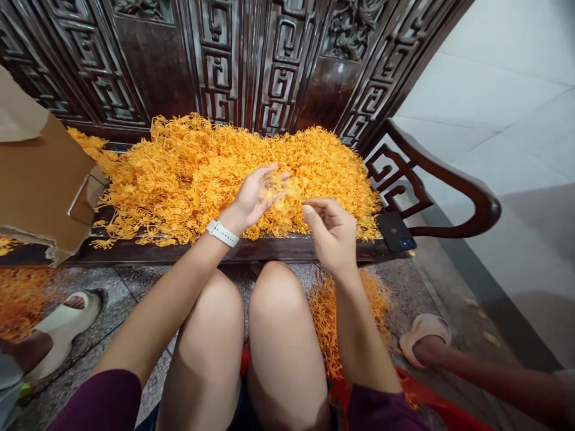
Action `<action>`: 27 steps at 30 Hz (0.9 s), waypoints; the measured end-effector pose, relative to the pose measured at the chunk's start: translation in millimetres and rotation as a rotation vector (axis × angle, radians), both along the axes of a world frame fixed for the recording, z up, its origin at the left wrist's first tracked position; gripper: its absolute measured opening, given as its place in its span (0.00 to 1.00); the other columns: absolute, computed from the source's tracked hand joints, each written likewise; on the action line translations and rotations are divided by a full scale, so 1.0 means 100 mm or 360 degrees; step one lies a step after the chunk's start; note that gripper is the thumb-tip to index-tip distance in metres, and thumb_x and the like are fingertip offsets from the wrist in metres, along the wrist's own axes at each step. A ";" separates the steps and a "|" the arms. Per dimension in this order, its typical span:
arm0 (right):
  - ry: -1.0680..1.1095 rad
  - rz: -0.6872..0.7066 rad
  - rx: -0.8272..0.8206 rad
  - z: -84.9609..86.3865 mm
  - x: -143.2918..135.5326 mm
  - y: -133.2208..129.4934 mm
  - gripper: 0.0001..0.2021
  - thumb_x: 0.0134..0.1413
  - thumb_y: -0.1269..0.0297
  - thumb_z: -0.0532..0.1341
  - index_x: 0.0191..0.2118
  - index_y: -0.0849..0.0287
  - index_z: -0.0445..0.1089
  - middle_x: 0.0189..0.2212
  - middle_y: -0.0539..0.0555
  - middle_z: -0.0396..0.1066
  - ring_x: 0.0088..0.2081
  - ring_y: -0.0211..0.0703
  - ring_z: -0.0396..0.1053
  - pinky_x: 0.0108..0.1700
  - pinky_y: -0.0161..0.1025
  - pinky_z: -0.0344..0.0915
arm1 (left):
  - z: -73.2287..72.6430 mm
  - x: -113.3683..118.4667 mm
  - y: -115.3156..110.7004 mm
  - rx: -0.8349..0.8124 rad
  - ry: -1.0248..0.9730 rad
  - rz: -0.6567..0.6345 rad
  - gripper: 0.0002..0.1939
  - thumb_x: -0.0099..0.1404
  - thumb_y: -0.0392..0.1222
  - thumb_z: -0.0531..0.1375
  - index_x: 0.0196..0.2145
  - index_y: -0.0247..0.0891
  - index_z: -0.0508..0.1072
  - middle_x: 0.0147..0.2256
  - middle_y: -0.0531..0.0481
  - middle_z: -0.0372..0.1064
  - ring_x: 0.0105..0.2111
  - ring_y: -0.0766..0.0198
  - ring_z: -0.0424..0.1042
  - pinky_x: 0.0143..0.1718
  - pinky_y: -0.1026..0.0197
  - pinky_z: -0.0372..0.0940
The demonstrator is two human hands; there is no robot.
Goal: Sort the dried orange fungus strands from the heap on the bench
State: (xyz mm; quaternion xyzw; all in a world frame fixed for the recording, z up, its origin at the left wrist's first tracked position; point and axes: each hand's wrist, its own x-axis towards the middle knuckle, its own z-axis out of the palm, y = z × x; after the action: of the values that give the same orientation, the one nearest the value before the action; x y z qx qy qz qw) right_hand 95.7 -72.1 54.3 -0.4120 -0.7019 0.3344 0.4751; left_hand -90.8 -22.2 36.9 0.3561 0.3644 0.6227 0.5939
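A long heap of orange-yellow plastic pieces (179,173) with thin branching strands covers the seat of a dark carved wooden bench (296,250). Over the front of the heap is my left hand (258,193), palm turned up, fingers apart, a watch with a pale strap on its wrist. Some blurred yellow pieces lie in or just above that palm. To its right my right hand (331,230) is closed, thumb pressed against the index finger; whatever it pinches, if anything, is too small to make out.
A cardboard box (45,179) stands at the left. A dark phone (396,232) lies at the bench's right end, beside the curved armrest (467,179). More orange strands (326,320) are on the floor. Other people's sandalled feet show at both sides.
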 end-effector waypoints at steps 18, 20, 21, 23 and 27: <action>-0.0324 -0.0157 0.0129 -0.20 0.28 0.37 0.19 0.66 0.42 0.61 0.41 0.55 0.73 0.32 0.54 0.72 0.33 0.46 0.68 0.35 0.42 0.64 | -0.11 0.12 -0.18 0.0241 0.0702 -0.0231 0.18 0.66 0.55 0.66 0.28 0.38 0.76 0.26 0.52 0.66 0.26 0.67 0.62 0.28 0.62 0.58; -0.0590 -0.0130 0.0142 -0.18 0.35 0.27 0.22 0.68 0.43 0.59 0.32 0.56 0.69 0.27 0.54 0.71 0.31 0.45 0.67 0.35 0.41 0.60 | -0.14 0.10 -0.17 0.0369 0.0950 -0.0141 0.19 0.66 0.52 0.65 0.22 0.39 0.72 0.22 0.53 0.62 0.24 0.66 0.59 0.27 0.60 0.54; -0.0729 -0.0062 0.0114 -0.16 0.36 0.20 0.23 0.70 0.43 0.57 0.30 0.56 0.67 0.26 0.53 0.70 0.29 0.44 0.66 0.34 0.41 0.58 | -0.16 0.10 -0.16 0.0423 0.1073 -0.0072 0.18 0.66 0.49 0.64 0.21 0.39 0.71 0.21 0.53 0.62 0.24 0.65 0.60 0.28 0.60 0.54; -0.0960 0.0168 0.0025 -0.11 0.37 0.04 0.23 0.73 0.46 0.54 0.28 0.56 0.64 0.24 0.52 0.67 0.27 0.42 0.63 0.33 0.40 0.55 | -0.18 0.12 -0.17 0.0486 0.1258 0.0058 0.16 0.64 0.45 0.63 0.20 0.39 0.71 0.21 0.53 0.64 0.25 0.64 0.61 0.29 0.59 0.53; -0.1064 0.0506 -0.0056 0.12 0.40 -0.27 0.21 0.76 0.53 0.51 0.30 0.57 0.63 0.26 0.50 0.66 0.27 0.38 0.61 0.34 0.38 0.52 | -0.13 0.25 -0.23 0.0569 0.1355 0.0026 0.15 0.63 0.42 0.62 0.20 0.39 0.71 0.21 0.53 0.66 0.25 0.63 0.63 0.30 0.59 0.54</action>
State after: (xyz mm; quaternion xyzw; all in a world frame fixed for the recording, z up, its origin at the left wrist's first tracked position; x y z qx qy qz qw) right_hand 135.5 -99.1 65.8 -0.3925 -0.8677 0.2630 0.1544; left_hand -66.2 -45.1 23.6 0.6741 0.4655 0.4787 0.3158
